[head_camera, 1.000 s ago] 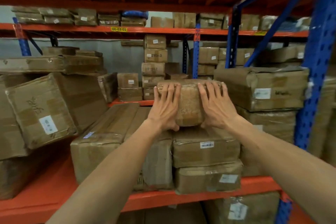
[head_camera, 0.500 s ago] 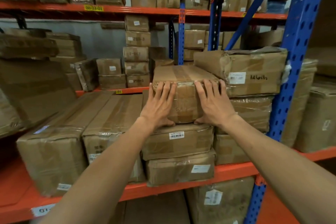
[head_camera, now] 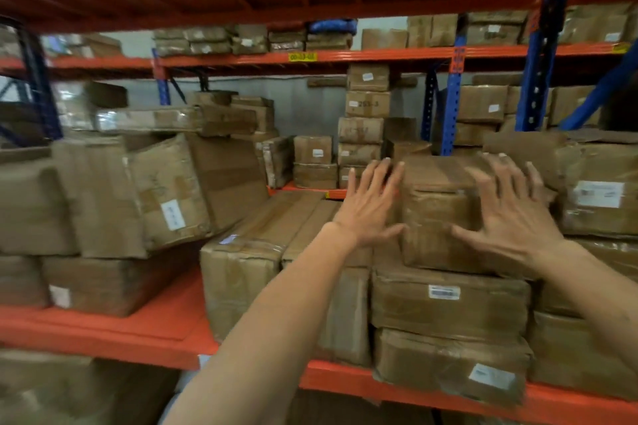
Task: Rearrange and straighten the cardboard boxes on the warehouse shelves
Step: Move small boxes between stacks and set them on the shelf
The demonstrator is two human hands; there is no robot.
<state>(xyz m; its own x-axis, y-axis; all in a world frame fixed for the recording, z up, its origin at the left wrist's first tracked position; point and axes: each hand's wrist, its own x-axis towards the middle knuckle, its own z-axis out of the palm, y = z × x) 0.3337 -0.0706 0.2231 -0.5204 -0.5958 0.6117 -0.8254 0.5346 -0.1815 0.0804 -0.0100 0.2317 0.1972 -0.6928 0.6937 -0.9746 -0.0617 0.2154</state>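
A small taped cardboard box (head_camera: 436, 214) sits on top of a stack of two flatter labelled boxes (head_camera: 448, 304) on the orange shelf (head_camera: 165, 331). My left hand (head_camera: 369, 210) hovers at the small box's left edge with its fingers spread. At the box's right front is my right hand (head_camera: 507, 214), also with fingers spread and blurred by motion. Neither hand grips anything. Two long boxes (head_camera: 262, 245) lie lengthwise to the left of the stack.
A large box (head_camera: 600, 190) with a white label stands to the right of the small box. Leaning, crooked boxes (head_camera: 165, 193) fill the shelf's left part. A blue upright (head_camera: 538, 62) rises at the right. More box stacks (head_camera: 362, 124) stand on the rack behind.
Both hands have come off the small box's front face and opened, fingers spread. The view has swung left, showing more of the leaning boxes.
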